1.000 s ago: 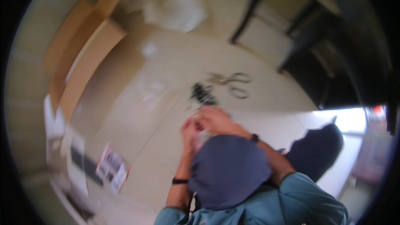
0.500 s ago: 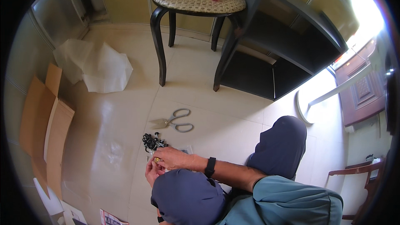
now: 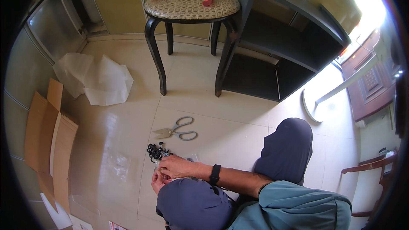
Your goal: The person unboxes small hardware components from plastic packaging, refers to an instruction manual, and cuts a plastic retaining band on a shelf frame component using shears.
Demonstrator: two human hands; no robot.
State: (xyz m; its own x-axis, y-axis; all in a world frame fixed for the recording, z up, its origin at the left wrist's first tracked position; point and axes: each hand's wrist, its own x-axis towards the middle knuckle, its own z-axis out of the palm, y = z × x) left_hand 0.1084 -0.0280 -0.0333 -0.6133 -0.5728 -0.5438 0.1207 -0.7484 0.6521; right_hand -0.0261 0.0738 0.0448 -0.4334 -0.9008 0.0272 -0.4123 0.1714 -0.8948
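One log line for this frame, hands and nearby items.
right hand: pinching small part | left hand: touching it, grip unclear | black screws: floor pile, beside hands | scissors: floor, beyond pile

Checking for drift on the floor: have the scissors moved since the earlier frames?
No. The scissors lie on the same tile, just beyond the pile of black screws, handles toward the stool; only the head camera swung.

A pale tiled floor [image 3: 238, 115] carries grey-handled scissors [image 3: 177, 130]. Just below the scissors lies a heap of small black screws [image 3: 156, 151]; left of them, crumpled white wrapping [image 3: 96, 79] and flattened cardboard [image 3: 49, 138]; above them stands a dark-legged stool [image 3: 189, 6].
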